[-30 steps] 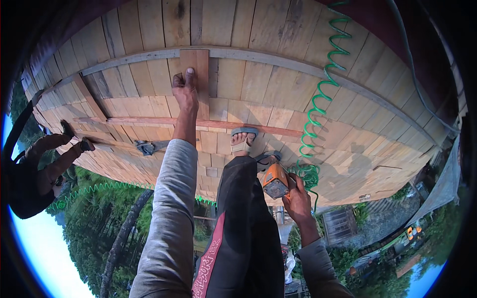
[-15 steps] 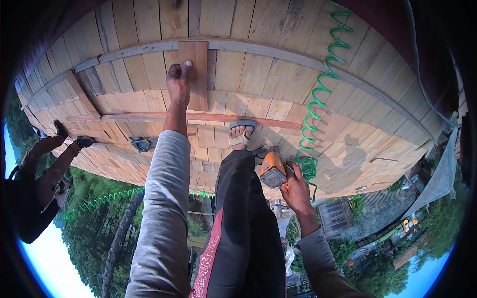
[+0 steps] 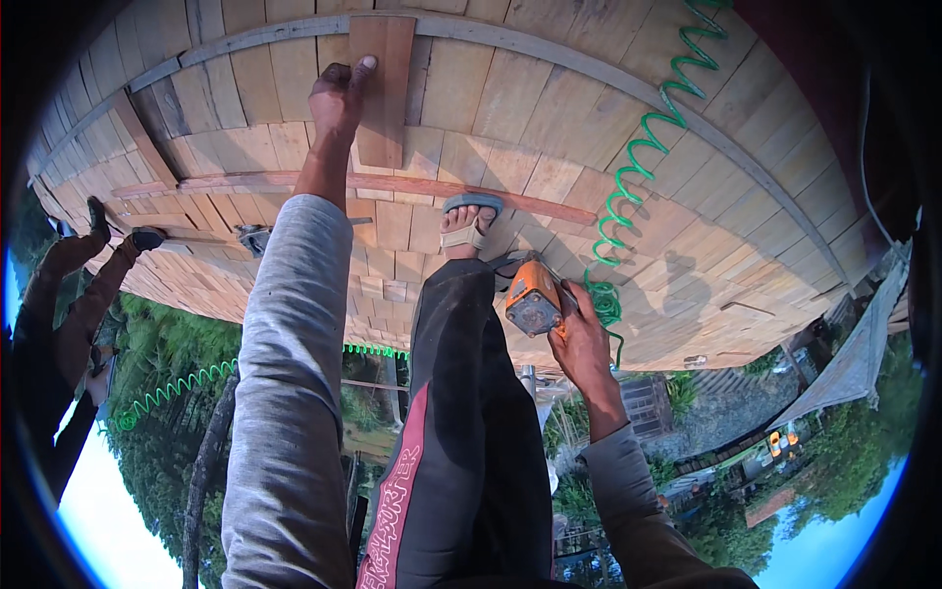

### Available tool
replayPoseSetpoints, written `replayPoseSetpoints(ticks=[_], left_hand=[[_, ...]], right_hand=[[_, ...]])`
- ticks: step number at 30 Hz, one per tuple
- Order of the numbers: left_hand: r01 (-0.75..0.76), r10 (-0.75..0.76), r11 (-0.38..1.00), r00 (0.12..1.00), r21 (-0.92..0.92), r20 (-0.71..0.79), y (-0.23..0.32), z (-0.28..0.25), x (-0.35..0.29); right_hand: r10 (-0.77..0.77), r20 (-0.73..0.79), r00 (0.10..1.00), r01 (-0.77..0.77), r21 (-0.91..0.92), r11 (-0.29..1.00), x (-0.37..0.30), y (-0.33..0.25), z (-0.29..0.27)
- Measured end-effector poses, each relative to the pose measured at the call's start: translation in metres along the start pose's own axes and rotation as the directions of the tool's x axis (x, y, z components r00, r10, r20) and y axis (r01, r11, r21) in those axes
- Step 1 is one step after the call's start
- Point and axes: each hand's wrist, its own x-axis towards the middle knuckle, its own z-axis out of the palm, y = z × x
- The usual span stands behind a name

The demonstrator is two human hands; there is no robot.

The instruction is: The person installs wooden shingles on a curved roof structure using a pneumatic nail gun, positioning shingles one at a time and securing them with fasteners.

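Observation:
My left hand [image 3: 339, 103] is closed at the left edge of a reddish-brown wooden shingle [image 3: 385, 93], thumb laid on its face and fingers curled beside it. The shingle lies across rows of paler shingles, its upper end over a long grey batten [image 3: 491, 34]. In my right hand [image 3: 584, 344] is an orange nail gun [image 3: 535, 294], held by its grip beside my leg. A coiled green air hose [image 3: 638, 172] runs up the roof from close to that hand. My sandalled foot [image 3: 471, 221] stands against a reddish wooden strip [image 3: 392, 183].
The shingled roof curves away on both sides. Another person's legs [image 3: 108, 245] stand at the left edge. A dark tool-like object [image 3: 253, 239] lies left of my forearm. A second green coiled hose [image 3: 177, 388] hangs before trees, and a grey sheet [image 3: 844, 344] hangs at right.
The view has shifted, so the roof sits higher in the picture. My left hand remains at the shingle, and the nail gun is still in my right hand.

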Motion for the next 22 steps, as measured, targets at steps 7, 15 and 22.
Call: replayPoseSetpoints(ticks=[7,15,22], left_hand=[[-0.085,0.073,0.979,0.995,0.186,0.070,0.004,-0.012,0.009],[-0.048,0.054,0.993,0.997,-0.109,0.054,-0.013,-0.006,0.011],[0.038,-0.033,0.992,0.999,0.119,-0.039,-0.010,-0.004,0.011]], right_hand=[[-0.078,-0.078,0.994,0.082,0.047,0.996,0.022,-0.014,-0.005],[-0.159,-0.118,0.980,0.168,0.068,0.983,0.032,-0.034,-0.006],[-0.147,-0.043,0.988,0.149,0.032,0.988,0.033,-0.032,-0.008]])
